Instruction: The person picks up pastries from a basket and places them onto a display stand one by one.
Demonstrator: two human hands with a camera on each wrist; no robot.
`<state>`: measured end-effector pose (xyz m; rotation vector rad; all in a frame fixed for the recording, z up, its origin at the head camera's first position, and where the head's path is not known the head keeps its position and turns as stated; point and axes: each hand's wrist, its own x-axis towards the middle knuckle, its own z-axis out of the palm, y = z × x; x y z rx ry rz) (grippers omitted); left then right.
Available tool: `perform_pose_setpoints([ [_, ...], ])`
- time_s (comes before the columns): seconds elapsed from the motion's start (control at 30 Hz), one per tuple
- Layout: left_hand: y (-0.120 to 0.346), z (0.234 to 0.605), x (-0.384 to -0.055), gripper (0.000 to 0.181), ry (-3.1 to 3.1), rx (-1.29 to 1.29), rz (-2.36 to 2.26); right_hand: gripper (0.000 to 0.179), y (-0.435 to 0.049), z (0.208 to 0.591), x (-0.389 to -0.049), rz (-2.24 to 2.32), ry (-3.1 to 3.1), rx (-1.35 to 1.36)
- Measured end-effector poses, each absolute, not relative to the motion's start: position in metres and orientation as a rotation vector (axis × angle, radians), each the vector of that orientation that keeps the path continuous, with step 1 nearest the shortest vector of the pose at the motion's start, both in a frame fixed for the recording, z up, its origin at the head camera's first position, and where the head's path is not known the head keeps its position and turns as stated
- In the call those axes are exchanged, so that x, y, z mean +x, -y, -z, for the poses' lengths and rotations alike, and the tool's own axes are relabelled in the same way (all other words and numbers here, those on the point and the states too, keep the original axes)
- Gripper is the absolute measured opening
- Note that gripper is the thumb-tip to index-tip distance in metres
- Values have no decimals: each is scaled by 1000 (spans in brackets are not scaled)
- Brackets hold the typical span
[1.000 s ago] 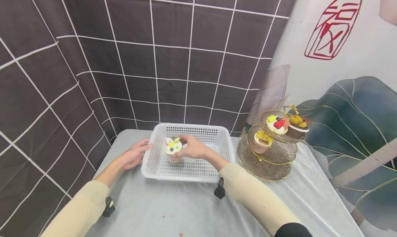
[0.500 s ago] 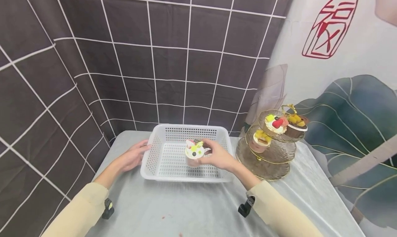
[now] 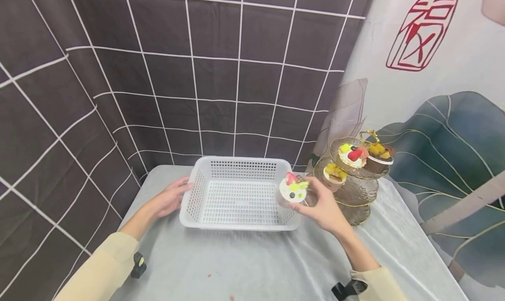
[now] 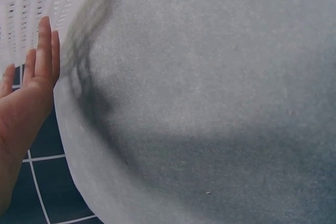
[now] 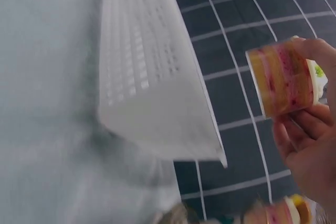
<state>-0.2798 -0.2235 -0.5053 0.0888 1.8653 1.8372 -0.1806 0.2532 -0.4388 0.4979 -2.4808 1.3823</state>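
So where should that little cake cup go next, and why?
Probably a short carry rightward to the tiered stand. The right hand holds the cup just past the basket rim, close to the stand. Three desserts sit on its upper tiers, so a free spot there looks like the likely place. The left hand rests against the basket's side.

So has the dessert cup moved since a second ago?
Yes. The dessert cup, held by the right hand, went rightward from inside the white basket past its right rim toward the tiered stand.
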Motion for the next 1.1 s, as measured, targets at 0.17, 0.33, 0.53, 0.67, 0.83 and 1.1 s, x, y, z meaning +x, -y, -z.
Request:
perform_pose_setpoints([
  [0.17,224,505,-280,72,-1855,104,-1841,68,-285,438,-163,-1299,2455,320],
  [0.33,224,505,-279,71,-1855,103,-1837,67,-318,436,-152,-1278,2414,245],
  [0.53,224,503,-279,71,-1854,95,-1837,66,-355,431,-144,-1164,2463,225],
  [0.67,224,502,-279,71,-1860,99,-1835,63,-372,429,-139,-1105,2504,215],
  [0.83,225,501,-279,72,-1866,106,-1835,59,-384,428,-137,-1098,2523,201],
  [1.1,225,502,-279,71,-1864,102,-1829,54,-396,430,-144,-1084,2555,127],
])
